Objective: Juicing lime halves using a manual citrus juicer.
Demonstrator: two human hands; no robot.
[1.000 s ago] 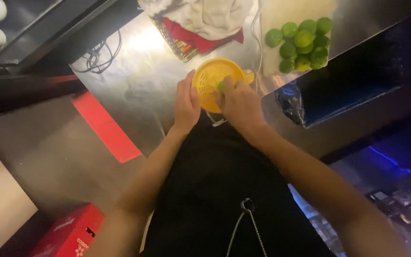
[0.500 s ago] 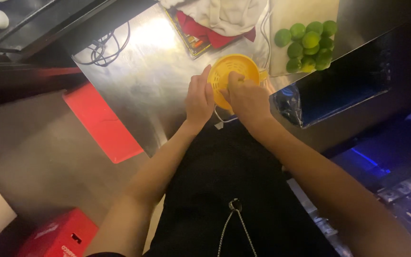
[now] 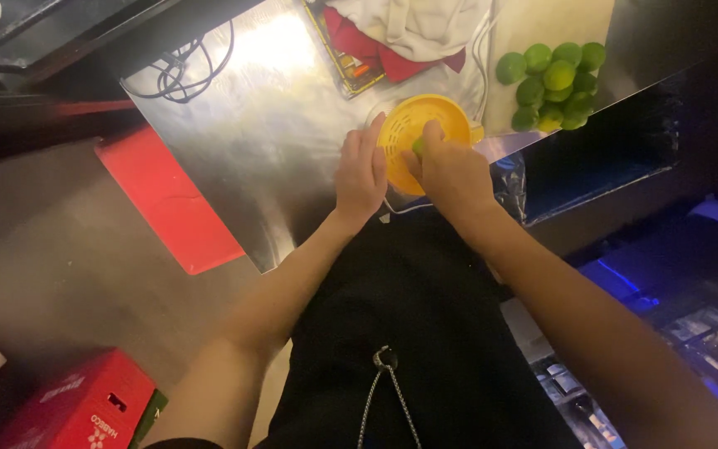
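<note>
A yellow citrus juicer [image 3: 438, 120] stands on the steel counter [image 3: 276, 141] in front of me. My left hand [image 3: 361, 170] rests flat against the juicer's left rim, fingers pointing away. My right hand [image 3: 450, 166] is closed over a green lime half [image 3: 418, 146] and presses it down onto the juicer's middle. Most of the lime half is hidden under my fingers. A heap of whole and cut limes [image 3: 552, 83] lies on a pale cutting board [image 3: 558, 33] just right of the juicer.
A white cloth over a red one [image 3: 400, 37] lies behind the juicer. Black cables [image 3: 189, 71] coil at the counter's far left. A red mat [image 3: 172, 199] lies on the floor beside the counter, and a red box [image 3: 76, 407] sits lower left.
The view has shifted a little, so the counter sits lower in frame. Both hands stay on the juicer, the right hand still bearing down on the lime half.
</note>
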